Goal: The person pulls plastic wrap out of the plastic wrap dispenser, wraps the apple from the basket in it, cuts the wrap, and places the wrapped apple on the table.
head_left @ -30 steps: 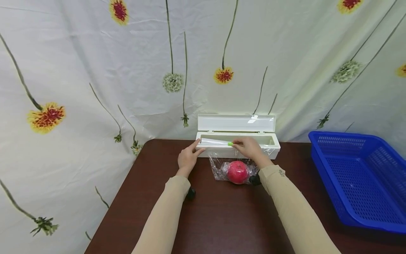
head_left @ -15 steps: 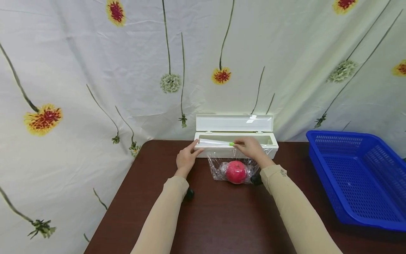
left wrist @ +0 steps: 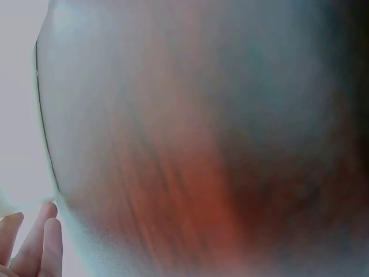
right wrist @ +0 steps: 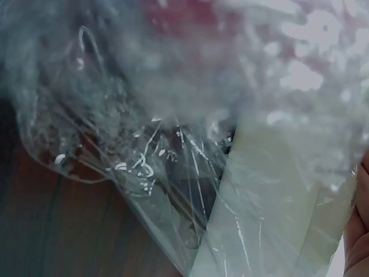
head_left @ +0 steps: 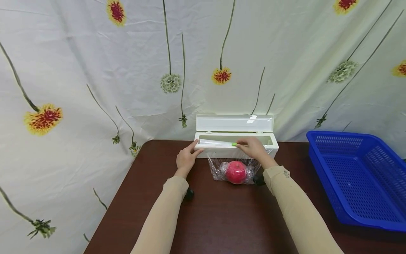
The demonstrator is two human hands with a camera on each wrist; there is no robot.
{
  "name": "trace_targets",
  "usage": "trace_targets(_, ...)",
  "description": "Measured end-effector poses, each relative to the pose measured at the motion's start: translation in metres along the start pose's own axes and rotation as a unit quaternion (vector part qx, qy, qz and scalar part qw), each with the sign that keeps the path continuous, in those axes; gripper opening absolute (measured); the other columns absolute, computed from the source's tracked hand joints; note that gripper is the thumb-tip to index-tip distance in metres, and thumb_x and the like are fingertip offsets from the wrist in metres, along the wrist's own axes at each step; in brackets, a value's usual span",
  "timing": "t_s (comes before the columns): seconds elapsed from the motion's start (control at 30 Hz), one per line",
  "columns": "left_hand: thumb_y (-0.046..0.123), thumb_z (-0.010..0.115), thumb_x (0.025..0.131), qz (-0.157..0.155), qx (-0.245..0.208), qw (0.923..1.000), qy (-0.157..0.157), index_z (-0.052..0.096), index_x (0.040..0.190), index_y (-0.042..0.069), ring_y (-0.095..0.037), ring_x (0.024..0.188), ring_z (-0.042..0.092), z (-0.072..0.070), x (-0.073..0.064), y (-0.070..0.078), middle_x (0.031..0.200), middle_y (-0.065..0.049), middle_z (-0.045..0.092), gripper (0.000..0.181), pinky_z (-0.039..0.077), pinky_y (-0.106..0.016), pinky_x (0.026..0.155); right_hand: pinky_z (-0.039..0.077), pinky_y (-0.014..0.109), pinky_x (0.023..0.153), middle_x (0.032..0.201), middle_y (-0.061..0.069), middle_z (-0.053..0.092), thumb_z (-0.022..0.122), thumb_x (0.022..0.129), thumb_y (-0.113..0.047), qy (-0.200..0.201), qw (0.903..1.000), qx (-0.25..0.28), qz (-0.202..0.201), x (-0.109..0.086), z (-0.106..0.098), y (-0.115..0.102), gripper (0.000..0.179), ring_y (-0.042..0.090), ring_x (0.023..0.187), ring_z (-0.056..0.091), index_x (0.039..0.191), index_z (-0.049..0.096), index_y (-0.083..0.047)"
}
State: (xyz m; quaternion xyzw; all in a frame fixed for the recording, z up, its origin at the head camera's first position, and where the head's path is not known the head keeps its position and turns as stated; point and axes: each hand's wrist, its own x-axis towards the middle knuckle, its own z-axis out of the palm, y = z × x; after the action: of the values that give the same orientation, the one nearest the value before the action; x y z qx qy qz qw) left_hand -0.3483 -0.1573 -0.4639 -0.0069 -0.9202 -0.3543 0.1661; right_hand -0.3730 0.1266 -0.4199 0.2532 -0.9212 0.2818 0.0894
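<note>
A white cling film dispenser (head_left: 206,152) stands at the table's back edge, its lid raised and a roll of film (head_left: 212,142) inside. My left hand (head_left: 185,159) grips its left front corner, thumb on the front and fingertips at the rim. At the front rim, my right hand (head_left: 254,148) pinches a small green slide cutter (head_left: 234,144). Clear cling film (head_left: 217,171) hangs from the front of the dispenser and wraps round a red apple-like fruit (head_left: 236,172) on the table. In the right wrist view, crinkled film (right wrist: 109,156) covers much of the picture.
A blue plastic basket (head_left: 330,190) stands on the right side of the dark brown table (head_left: 215,218). Behind the table hangs a white curtain (head_left: 142,53) with a flower print, close to the raised lid.
My right hand has slid a little to the right along the front rim with the green slide cutter. The left hand keeps its grip on the dispenser's corner.
</note>
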Motion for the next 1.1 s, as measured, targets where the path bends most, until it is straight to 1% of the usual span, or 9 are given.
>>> trace_targets(0.1, 0.048, 0.066, 0.082, 0.001, 0.000, 1.0000, 0.002, 0.051, 0.135, 0.031, -0.017, 0.044, 0.034, 0.001, 0.000, 0.000, 0.077, -0.006, 0.063, 0.058, 0.027, -0.029, 0.045, 0.048, 0.043, 0.086, 0.106, 0.014, 0.068, 0.063, 0.091, -0.020, 0.000, 1.0000, 0.003, 0.005, -0.001, -0.002, 0.001, 0.025, 0.030, 0.099, 0.063, 0.108, 0.069, -0.002)
trace_targets(0.33, 0.047, 0.067, 0.081, 0.006, -0.004, 1.0000, 0.007, 0.052, 0.135, 0.029, -0.017, 0.044, 0.034, 0.000, 0.000, 0.000, 0.074, -0.005, 0.061, 0.059, 0.028, -0.029, 0.045, 0.048, 0.044, 0.087, 0.107, 0.015, 0.067, 0.063, 0.091, -0.019, 0.004, 0.9998, 0.012, 0.013, -0.003, -0.002, 0.004, 0.026, 0.031, 0.100, 0.062, 0.109, 0.069, -0.002)
trace_targets(0.83, 0.045, 0.068, 0.081, 0.001, -0.016, 0.9999, -0.001, 0.053, 0.135, 0.028, -0.019, 0.046, 0.039, 0.000, 0.000, 0.001, 0.085, -0.008, 0.067, 0.058, 0.030, -0.030, 0.047, 0.048, 0.044, 0.088, 0.109, 0.016, 0.067, 0.063, 0.091, -0.021, 0.009, 0.9989, 0.034, 0.031, -0.011, -0.006, 0.013, 0.029, 0.033, 0.102, 0.061, 0.111, 0.067, 0.000)
trace_targets(0.97, 0.046, 0.069, 0.080, 0.003, -0.017, 0.9998, 0.004, 0.053, 0.135, 0.028, -0.019, 0.047, 0.039, 0.000, 0.000, 0.001, 0.088, -0.008, 0.068, 0.059, 0.030, -0.030, 0.047, 0.047, 0.045, 0.088, 0.110, 0.017, 0.066, 0.062, 0.092, -0.020, 0.010, 0.9987, 0.034, 0.037, -0.014, -0.008, 0.016, 0.030, 0.034, 0.103, 0.060, 0.113, 0.066, 0.001)
trace_targets(1.07, 0.046, 0.069, 0.080, 0.002, -0.015, 0.9999, 0.008, 0.053, 0.134, 0.028, -0.019, 0.046, 0.039, 0.000, 0.001, 0.000, 0.083, -0.009, 0.067, 0.059, 0.030, -0.030, 0.047, 0.047, 0.046, 0.088, 0.110, 0.017, 0.065, 0.061, 0.092, -0.021, 0.009, 0.9984, 0.036, 0.043, -0.017, -0.010, 0.017, 0.031, 0.034, 0.104, 0.060, 0.113, 0.066, 0.001)
trace_targets(1.1, 0.046, 0.068, 0.081, 0.002, -0.014, 0.9999, 0.008, 0.053, 0.135, 0.028, -0.018, 0.046, 0.038, 0.001, 0.001, 0.000, 0.078, -0.009, 0.065, 0.059, 0.029, -0.030, 0.047, 0.047, 0.046, 0.088, 0.110, 0.017, 0.065, 0.061, 0.092, -0.021, 0.009, 0.9982, 0.037, 0.046, -0.018, -0.011, 0.017, 0.031, 0.034, 0.104, 0.060, 0.113, 0.066, 0.001)
